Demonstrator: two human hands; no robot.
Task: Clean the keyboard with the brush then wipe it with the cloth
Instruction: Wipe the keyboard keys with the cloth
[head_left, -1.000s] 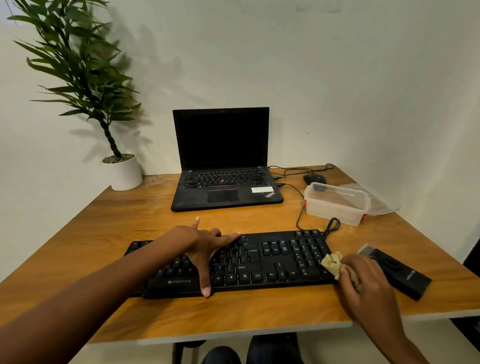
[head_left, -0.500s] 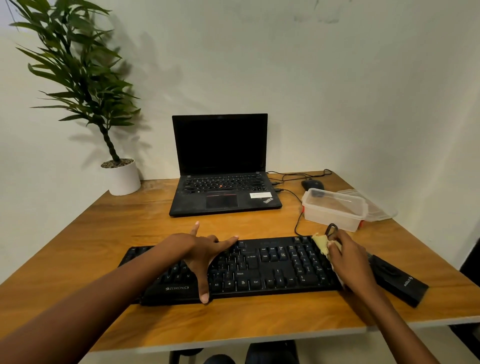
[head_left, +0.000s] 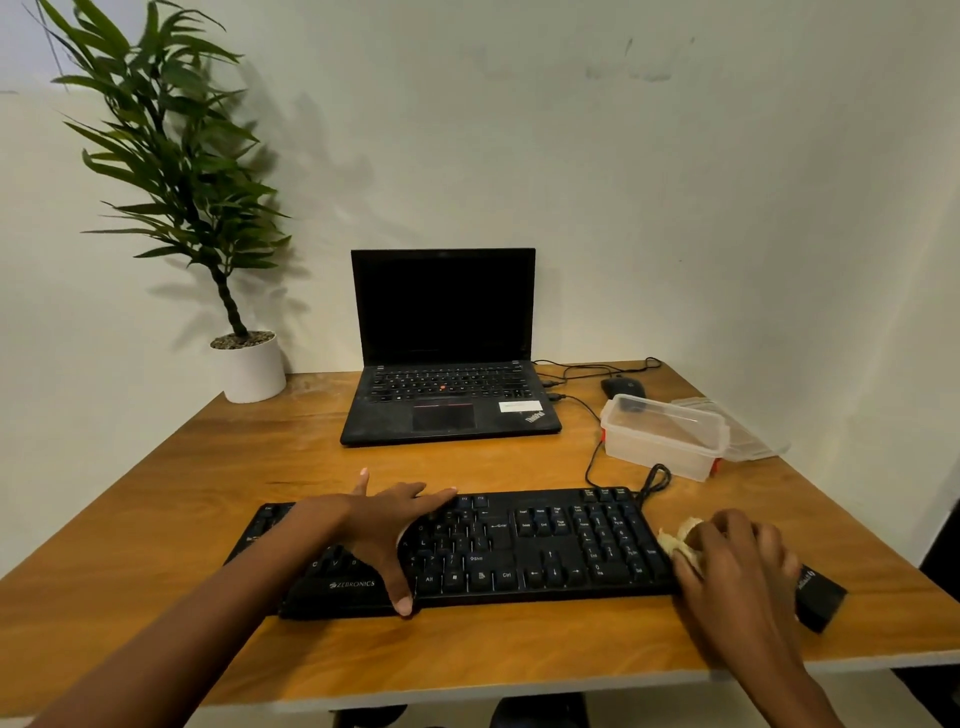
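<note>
The left hand (head_left: 384, 525) lies flat, fingers spread, on the Zebronics keyboard (head_left: 545, 551) at the desk's front. The right hand (head_left: 737, 566) clutches the yellowish cloth (head_left: 678, 540) at the keyboard's right end, hiding most of it and the bristle end of the black brush (head_left: 818, 597).

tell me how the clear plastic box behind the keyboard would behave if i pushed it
The clear plastic box looks thin-walled and empty, so it is probably light and would slide readily on the smooth wooden table. It sits low and wide, so tipping seems unlikely. With its lid off beside it, the walls may flex if squeezed.
</note>
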